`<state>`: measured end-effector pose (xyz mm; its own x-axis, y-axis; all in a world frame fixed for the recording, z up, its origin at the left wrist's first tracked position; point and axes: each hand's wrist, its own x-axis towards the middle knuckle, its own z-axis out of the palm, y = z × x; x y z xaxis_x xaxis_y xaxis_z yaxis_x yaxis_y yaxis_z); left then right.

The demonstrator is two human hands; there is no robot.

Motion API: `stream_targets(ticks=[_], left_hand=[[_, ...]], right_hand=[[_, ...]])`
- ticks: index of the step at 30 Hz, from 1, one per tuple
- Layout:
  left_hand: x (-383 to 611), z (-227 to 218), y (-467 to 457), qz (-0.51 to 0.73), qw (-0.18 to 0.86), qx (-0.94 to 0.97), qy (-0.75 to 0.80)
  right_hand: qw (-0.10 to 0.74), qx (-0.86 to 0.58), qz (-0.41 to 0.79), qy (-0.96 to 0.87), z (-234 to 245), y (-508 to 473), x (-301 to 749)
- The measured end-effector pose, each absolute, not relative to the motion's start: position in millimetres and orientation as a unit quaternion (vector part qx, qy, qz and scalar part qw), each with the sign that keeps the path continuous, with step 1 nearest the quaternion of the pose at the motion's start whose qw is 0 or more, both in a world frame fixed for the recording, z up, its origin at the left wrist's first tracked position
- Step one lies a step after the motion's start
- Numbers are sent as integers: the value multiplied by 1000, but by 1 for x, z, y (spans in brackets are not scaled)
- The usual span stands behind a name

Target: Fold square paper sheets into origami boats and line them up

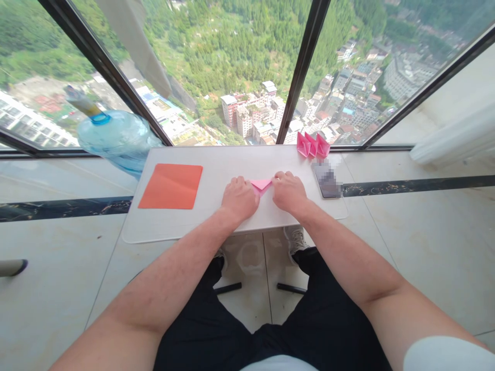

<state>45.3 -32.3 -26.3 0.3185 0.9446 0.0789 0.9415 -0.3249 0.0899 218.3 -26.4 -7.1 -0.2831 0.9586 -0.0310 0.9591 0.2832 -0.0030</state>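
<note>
A small pink folded paper (pixel 261 184) lies on the white table (pixel 216 170) between my two hands. My left hand (pixel 238 198) is curled, its fingers pressing down on the paper's left part. My right hand (pixel 289 191) is curled too and presses on the paper's right edge. Much of the paper is hidden under my fingers. A square orange paper stack (pixel 171 186) lies flat at the table's left. Pink folded paper shapes (pixel 312 145) stand in a row at the far right edge of the table.
A phone (pixel 327 180) lies on the table right of my right hand. A large blue water bottle (pixel 116 138) rests on its side on the floor beyond the table's left corner. Floor-to-ceiling windows stand just behind the table. My legs and shoes are under the table.
</note>
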Motion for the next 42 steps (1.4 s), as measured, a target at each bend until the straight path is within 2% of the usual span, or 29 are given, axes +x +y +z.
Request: stream_targets(ticks=[5, 9, 15, 24, 32, 42], left_hand=[[44, -20, -33, 30, 35, 819, 571], [43, -18, -35, 18, 53, 811, 582], [33, -29, -29, 110, 49, 875, 468], [16, -30, -8, 73, 101, 902, 413], [14, -27, -7, 48, 96, 879, 464], [17, -20, -7, 2, 84, 856, 510]], right_hand=[[-27, 547, -3, 837, -8, -34, 206], [8, 521, -29, 853, -10, -37, 202], [14, 518, -44, 854, -11, -32, 209], [-61, 450, -70, 888, -12, -31, 217], [-65, 387, -111, 913, -14, -30, 213], [-69, 392, -56, 916, -17, -29, 213]])
